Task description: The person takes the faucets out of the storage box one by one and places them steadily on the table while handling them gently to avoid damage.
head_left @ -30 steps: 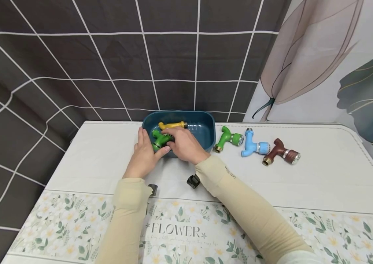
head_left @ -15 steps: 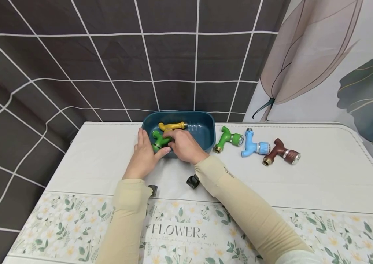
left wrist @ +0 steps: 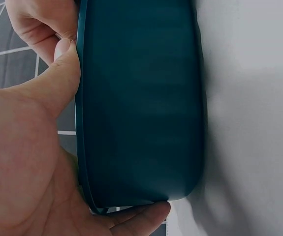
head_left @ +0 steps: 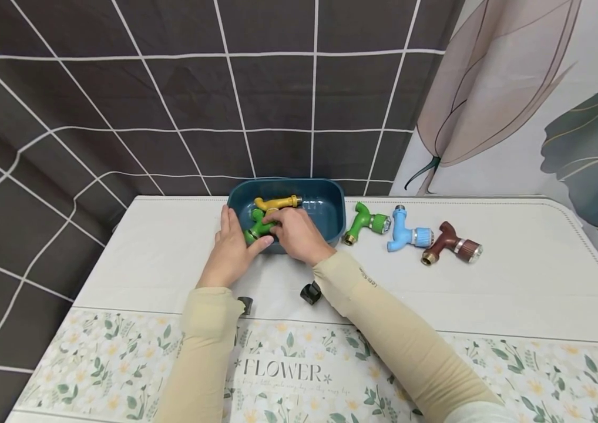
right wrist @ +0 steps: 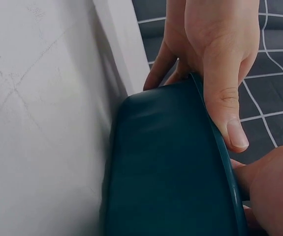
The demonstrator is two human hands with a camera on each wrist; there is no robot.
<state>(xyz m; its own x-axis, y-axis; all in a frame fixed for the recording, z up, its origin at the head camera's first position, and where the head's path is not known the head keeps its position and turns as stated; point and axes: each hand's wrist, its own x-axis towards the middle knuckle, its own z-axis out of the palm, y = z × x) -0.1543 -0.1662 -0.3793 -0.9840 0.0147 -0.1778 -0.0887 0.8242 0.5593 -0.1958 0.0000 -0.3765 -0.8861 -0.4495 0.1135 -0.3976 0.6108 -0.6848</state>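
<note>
A dark teal plastic basin stands at the table's back edge. My left hand braces its near left corner, straight fingers along the end wall and thumb over the front rim; the right wrist view shows that thumb lying along the rim. Inside the basin, my right hand pinches a green faucet at its handle end, which the fingers hide. A yellow faucet lies behind it, partly covered by the right hand. In the left wrist view, the basin's outer wall blocks sight of the inside.
Right of the basin, a second green faucet, a light blue faucet and a brown faucet lie in a row on the white tablecloth. A dark grid-patterned curtain hangs right behind the basin.
Under the right hand's fingers, the green faucet has turned slightly, its spout shifting right. The left hand, the basin and the other faucets have stayed put.
</note>
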